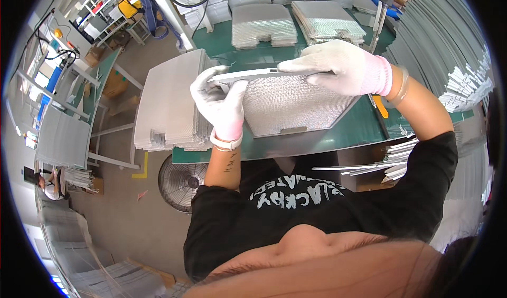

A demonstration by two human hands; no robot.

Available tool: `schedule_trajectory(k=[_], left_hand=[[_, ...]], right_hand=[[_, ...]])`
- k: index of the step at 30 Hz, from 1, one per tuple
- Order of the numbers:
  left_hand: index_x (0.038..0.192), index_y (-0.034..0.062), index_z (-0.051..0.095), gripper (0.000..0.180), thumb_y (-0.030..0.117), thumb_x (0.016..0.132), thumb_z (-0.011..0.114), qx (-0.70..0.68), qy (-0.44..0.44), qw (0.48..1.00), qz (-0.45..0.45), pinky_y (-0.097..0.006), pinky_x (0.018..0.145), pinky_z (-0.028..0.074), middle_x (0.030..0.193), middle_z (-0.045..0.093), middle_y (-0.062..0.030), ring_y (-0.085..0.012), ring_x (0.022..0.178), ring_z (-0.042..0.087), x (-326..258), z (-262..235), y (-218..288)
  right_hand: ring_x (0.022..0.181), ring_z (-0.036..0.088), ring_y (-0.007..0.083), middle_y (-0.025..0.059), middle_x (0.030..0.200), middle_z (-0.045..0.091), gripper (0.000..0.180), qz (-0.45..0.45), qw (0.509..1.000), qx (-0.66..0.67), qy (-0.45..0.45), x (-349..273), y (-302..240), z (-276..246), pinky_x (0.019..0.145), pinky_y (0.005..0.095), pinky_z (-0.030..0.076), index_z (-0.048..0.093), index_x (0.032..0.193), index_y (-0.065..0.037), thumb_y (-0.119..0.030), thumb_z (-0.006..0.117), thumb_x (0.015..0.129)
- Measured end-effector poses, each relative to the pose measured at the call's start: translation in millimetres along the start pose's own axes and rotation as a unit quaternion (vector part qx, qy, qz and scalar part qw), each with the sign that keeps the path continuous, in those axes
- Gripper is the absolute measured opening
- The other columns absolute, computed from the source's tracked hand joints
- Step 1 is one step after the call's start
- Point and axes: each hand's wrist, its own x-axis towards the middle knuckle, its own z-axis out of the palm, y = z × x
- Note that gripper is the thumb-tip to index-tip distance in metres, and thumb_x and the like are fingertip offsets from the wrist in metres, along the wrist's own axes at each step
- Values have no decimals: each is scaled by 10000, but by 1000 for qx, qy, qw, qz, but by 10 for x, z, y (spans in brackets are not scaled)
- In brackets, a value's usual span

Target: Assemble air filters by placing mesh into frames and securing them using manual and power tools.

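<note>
A silver mesh panel point(298, 105) in a thin metal frame is tilted up over the near part of the green table point(317, 146). My left hand point(217, 100), in a white glove, is closed around its upper left corner, thumb on the mesh side. Along the upper right edge my right hand point(338, 68), also gloved, grips the frame with the fingers on top and the thumb beneath. A small notch piece point(293, 130) shows at the panel's lower edge. Left of my left hand stands a tall stack of mesh sheets point(171, 97) with notched corners.
Behind the panel lie two stacks of mesh sheets point(263, 26) point(328, 21). A yellow-handled tool point(381, 107) rests right of the panel. Metal strips point(398, 158) jut out at the table's front right. A floor fan point(182, 184) stands below left. One person point(130, 6) sits far left.
</note>
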Motion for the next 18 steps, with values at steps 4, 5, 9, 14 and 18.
schedule_trajectory(k=[4,5,9,14,18], left_hand=[[1199,28,568,606,38,677,875,74,45,996,26,-177,600,394,912,603,-16,-38,685,472,24,14,-47],[1188,19,587,591,56,676,879,154,46,987,31,-183,587,391,842,575,8,-40,651,453,23,-8,-53],[1135,-3,653,518,121,687,883,292,59,950,90,-213,535,380,707,529,26,-62,578,418,12,27,-103],[1183,-59,638,376,62,843,745,313,38,944,93,-199,696,476,945,695,-49,-67,760,571,-14,37,-88],[1191,-7,642,344,58,858,698,343,36,916,206,-289,691,506,858,664,-67,-184,729,617,59,-38,-215]], right_hand=[[954,620,364,181,1050,641,595,18,1000,-4,-1,9,34,37,864,423,509,561,1342,-99,47,532,766],[976,616,372,188,1087,640,597,8,1000,-7,6,19,39,36,885,425,506,555,1346,-93,47,526,765],[1044,604,388,201,1176,629,596,23,1000,-14,4,43,22,30,948,430,490,546,1350,-81,38,512,767],[993,610,360,184,1090,635,576,24,999,-27,12,47,47,55,910,411,493,553,1345,-70,34,554,779],[932,616,336,172,1004,633,570,9,999,-40,29,40,61,77,858,392,504,559,1341,-60,43,596,781]])
